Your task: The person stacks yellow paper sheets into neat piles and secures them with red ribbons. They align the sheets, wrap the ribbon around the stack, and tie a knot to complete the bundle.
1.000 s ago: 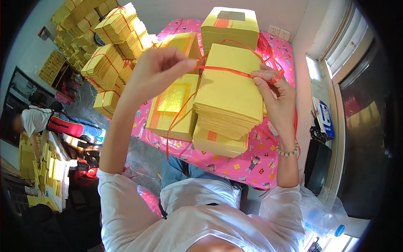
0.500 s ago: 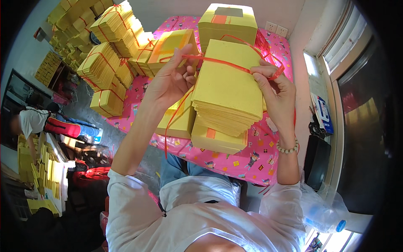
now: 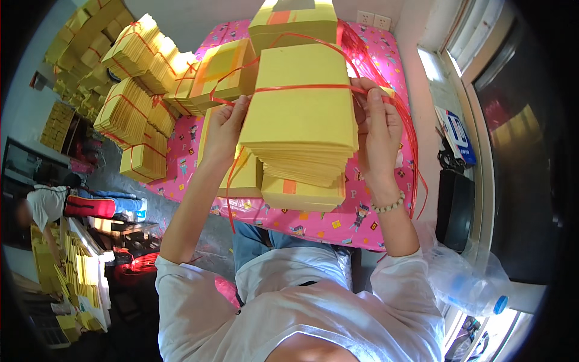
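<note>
A thick stack of yellow paper sheets (image 3: 301, 114) sits in front of me on top of another yellow stack with an orange band (image 3: 304, 192). One red plastic ribbon (image 3: 301, 88) runs flat across the upper sheets from side to side. At the stack's left edge, my left hand (image 3: 224, 134) is closed on the ribbon, pinching it between thumb and fingers. My right hand (image 3: 379, 130) is closed round the ribbon at the right edge, its fingers partly hidden beside the stack. A loose length loops above the far edge; another dangles below my left hand.
Behind stands a tall yellow block (image 3: 292, 30); an orange-banded one (image 3: 223, 69) is at left. Tied bundles (image 3: 123, 111) line the left side of the pink patterned tablecloth (image 3: 187, 151). Red ribbon strands (image 3: 407, 120) lie right. Another person (image 3: 51, 202) works at far left.
My left hand has come down from above the ribbon to the stack's left side. The ribbon now lies straighter across the top. The view has shifted slightly.
</note>
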Demonstrator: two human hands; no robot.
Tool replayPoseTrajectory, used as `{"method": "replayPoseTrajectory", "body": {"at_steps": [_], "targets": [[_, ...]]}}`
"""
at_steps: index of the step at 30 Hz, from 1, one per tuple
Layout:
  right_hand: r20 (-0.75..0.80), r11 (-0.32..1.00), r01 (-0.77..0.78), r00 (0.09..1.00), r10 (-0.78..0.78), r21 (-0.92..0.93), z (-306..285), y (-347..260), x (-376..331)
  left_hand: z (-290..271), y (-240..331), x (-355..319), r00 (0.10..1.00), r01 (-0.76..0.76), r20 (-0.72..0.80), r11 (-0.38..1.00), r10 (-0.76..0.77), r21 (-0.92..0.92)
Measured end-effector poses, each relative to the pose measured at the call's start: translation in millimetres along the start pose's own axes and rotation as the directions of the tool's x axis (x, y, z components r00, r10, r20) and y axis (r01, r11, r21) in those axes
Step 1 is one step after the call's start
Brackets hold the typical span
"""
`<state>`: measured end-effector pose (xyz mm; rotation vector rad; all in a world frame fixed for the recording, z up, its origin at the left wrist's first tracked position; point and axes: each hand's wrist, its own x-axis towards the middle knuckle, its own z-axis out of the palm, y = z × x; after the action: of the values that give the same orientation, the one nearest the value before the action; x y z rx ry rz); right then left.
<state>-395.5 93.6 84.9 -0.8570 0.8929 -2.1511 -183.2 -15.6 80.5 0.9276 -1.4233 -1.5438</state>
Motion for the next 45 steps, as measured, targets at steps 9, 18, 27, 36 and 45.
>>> {"method": "replayPoseTrajectory", "body": {"at_steps": [9, 18, 27, 36, 45], "targets": [[-0.239, 0.867, -0.443, 0.838, 0.490, 0.227, -44, 16, -26, -17, -12, -1, 0.965, 0.258, -0.014, 0.954, -0.263, -0.154], [-0.045, 0.780, -0.518, 0.841, 0.539, -0.351, -67, 33, -34, -30, -18, 5, 0.949, 0.314, 0.020, 0.937, -0.315, -0.155], [-0.001, 0.739, -0.496, 0.831, 0.557, -0.456, -62, 29, -27, -2, -13, 1, 0.948, 0.293, -0.020, 0.893, -0.318, -0.342], [-0.026, 0.711, -0.547, 0.800, 0.599, -0.441, -58, 24, -22, 5, -19, 14, 0.896, 0.442, 0.073, 0.857, -0.439, -0.264], [-0.152, 0.720, -0.589, 0.802, 0.578, -0.366, -37, 9, -27, 16, -32, 24, 0.837, 0.545, 0.181, 0.810, -0.516, -0.215]]}}
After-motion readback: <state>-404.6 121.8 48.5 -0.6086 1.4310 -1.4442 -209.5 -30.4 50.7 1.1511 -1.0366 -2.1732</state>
